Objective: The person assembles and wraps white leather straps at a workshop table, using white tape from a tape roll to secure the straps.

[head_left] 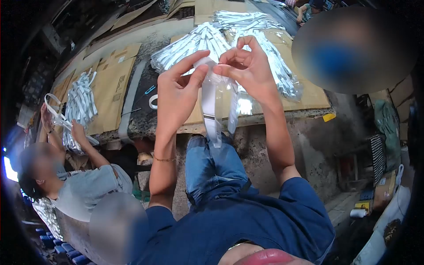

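A white strap in a clear plastic sleeve (210, 104) hangs down in front of my body, its upper end between my two hands. My left hand (183, 86) pinches that end between thumb and fingers. Close beside it, my right hand (249, 68) has its thumb and index finger together on the plastic at the top. Beyond my hands, bundles of shiny wrapped strips (194, 44) are spread over cardboard (309, 95) on the table.
At the left a co-worker (88, 185) holds a white strap loop (55, 110) near another bundle of strips (81, 99). A white roll (153, 102) and a blue cutter (149, 90) lie on the table. Another person (309, 11) is at the far top right.
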Motion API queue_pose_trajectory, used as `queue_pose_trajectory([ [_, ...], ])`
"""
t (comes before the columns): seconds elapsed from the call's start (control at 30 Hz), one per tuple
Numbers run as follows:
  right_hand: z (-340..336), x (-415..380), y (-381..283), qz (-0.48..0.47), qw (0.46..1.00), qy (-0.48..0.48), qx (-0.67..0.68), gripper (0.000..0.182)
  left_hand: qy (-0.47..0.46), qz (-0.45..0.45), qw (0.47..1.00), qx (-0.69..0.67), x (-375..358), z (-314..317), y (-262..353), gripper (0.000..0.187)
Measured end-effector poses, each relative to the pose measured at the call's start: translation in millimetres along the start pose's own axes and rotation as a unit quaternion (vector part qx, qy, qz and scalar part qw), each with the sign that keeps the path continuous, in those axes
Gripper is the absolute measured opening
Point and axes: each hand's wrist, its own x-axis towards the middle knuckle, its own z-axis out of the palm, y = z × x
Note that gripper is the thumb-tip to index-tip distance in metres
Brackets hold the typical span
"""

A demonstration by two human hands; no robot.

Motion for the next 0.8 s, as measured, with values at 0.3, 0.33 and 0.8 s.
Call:
queue_pose_trajectory([
  [0.3, 4.6, 1.6, -0.1, 0.029, 0.999, -0.032, 0.022, 0.050, -0.035, 0.003, 0.999, 0.014, 13.5, -10.4, -8.1, 0.021],
  [0.33, 8.5, 1.0, 1.4, -0.004, 1.000, -0.008, 0.009, 0.050, -0.033, 0.002, 0.999, 0.014, 14.2, -10.6, -10.9, 0.021],
  [0.8, 50.2, -33.5, 25.8, -0.297, 0.898, 0.210, -0.248, 0.042, 0.025, 0.018, 0.999, 0.023, 12.8, -1.8, -16.4, 0.027],
])
